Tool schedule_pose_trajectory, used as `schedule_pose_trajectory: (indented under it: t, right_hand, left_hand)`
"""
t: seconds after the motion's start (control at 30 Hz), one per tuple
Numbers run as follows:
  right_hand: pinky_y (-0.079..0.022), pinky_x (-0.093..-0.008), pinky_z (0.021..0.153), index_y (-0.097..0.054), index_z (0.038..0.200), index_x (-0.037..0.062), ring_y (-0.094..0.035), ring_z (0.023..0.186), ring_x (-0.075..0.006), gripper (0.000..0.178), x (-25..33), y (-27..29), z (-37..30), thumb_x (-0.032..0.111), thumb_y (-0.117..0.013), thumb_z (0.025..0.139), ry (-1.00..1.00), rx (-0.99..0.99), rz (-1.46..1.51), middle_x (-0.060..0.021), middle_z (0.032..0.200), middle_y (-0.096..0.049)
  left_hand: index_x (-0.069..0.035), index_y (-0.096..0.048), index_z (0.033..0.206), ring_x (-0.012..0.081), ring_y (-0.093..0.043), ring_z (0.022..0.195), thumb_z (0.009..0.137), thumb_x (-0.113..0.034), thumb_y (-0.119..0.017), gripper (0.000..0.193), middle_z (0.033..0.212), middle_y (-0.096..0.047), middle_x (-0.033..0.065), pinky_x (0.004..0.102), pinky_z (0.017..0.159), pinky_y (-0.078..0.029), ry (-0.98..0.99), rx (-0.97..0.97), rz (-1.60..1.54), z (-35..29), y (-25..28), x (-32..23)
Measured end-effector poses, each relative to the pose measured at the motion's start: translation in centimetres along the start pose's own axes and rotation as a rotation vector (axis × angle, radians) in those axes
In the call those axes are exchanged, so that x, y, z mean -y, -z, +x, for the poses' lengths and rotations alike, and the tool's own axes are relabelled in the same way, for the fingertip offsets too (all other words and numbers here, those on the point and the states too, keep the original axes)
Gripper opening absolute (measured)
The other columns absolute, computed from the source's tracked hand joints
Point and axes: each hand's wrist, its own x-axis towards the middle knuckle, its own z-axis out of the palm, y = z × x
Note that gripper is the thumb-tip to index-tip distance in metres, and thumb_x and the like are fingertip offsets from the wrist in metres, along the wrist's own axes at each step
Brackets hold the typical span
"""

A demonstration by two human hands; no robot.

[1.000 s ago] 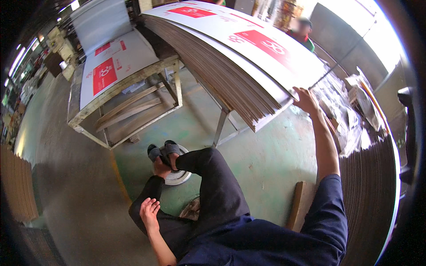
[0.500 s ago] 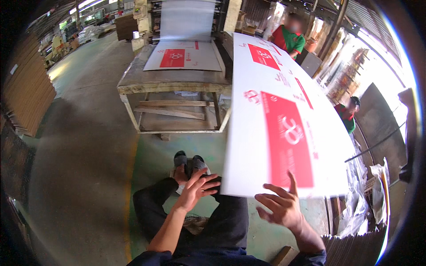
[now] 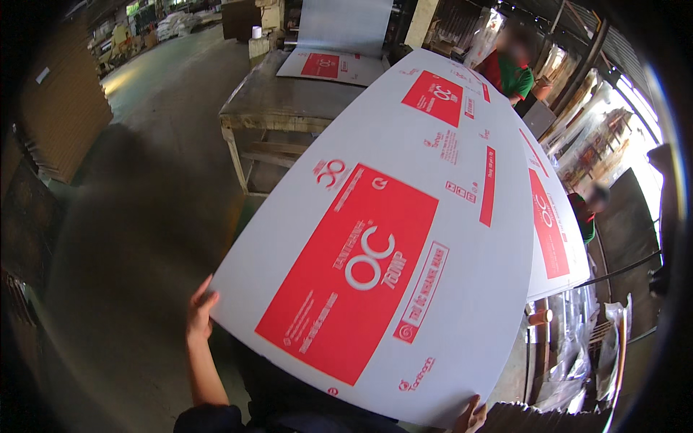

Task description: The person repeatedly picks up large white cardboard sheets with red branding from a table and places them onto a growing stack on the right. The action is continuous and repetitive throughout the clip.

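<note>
A large white printed cardboard sheet with red blocks stretches from my lap toward the far right, tilted across my view. My left hand grips its near left corner, with the fingers partly behind the edge. At the near right corner my right hand is closed on the border, mostly hidden under the board. Beneath its right side lie more white and red printed sheets.
A worn metal table stands ahead, bearing another printed sheet by a machine. Two co-workers in red and green shirts, one by the sheet's far end, another farther right. Stacked brown cardboard rises at left.
Both hands were open just short of a sheet's near edge; now they hold a sheet by its near corners. It has come nearer and leftward, over my legs. My view has turned right.
</note>
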Motion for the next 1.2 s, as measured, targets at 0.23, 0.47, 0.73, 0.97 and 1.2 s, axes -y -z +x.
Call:
schedule_pose_trajectory:
  t: [0.23,0.47,0.73,0.97,1.2]
  right_hand:
    - [-0.041,-0.0281,0.059,-0.058,0.085,-0.0036,-0.049,0.066,-0.0123,0.031,6.6,-6.8,2.0,0.027,-0.062,0.088,-0.049,0.159,0.221,-0.0043,0.07,-0.057]
    - [-0.043,-0.0327,0.058,-0.058,0.083,-0.0042,-0.051,0.06,-0.0171,0.039,11.8,-15.6,5.4,0.033,-0.069,0.08,-0.01,0.417,0.082,-0.0105,0.066,-0.057]
    - [-0.035,-0.0345,0.047,-0.049,0.065,-0.0013,-0.041,0.051,-0.0144,0.048,4.0,-14.0,3.2,0.04,-0.068,0.079,-0.088,0.403,0.013,-0.0073,0.051,-0.045]
    - [-0.044,-0.0391,0.058,-0.058,0.079,-0.0036,-0.056,0.059,-0.0324,0.044,7.2,-21.9,7.4,0.04,-0.061,0.084,0.119,0.452,-0.076,-0.0195,0.065,-0.057]
    - [-0.047,-0.0426,0.066,-0.06,0.082,-0.0042,-0.062,0.077,-0.0398,0.047,15.7,-34.0,17.5,0.043,-0.058,0.085,0.059,0.42,0.17,-0.0233,0.075,-0.062]
  left_hand:
    - [-0.001,-0.048,0.128,0.0213,-0.051,0.111,0.084,-0.02,-0.061,0.05,0.12,-0.055,0.0088,0.0344,0.095,-0.041,-0.094,-0.326,-0.211,-0.8,7.5,8.6]
    - [0.0,-0.055,0.116,0.0239,-0.058,0.097,0.084,-0.03,-0.05,0.044,0.106,-0.06,0.0083,0.0373,0.082,-0.048,-0.183,-0.603,-0.409,-0.2,15.5,12.1]
    - [-0.003,-0.059,0.106,0.0254,-0.057,0.099,0.089,-0.037,-0.039,0.043,0.106,-0.06,0.0104,0.0409,0.087,-0.046,-0.272,-0.436,-0.467,-11.5,15.5,13.8]
    - [0.0,-0.059,0.11,0.0249,-0.059,0.092,0.085,-0.033,-0.045,0.043,0.104,-0.061,0.0085,0.04,0.08,-0.048,-0.197,-0.771,-0.298,3.3,12.4,12.2]
    - [0.003,-0.062,0.098,0.0263,-0.061,0.087,0.08,-0.026,-0.045,0.038,0.098,-0.061,0.0111,0.041,0.076,-0.051,-0.217,-0.829,-0.353,19.9,5.5,9.3]
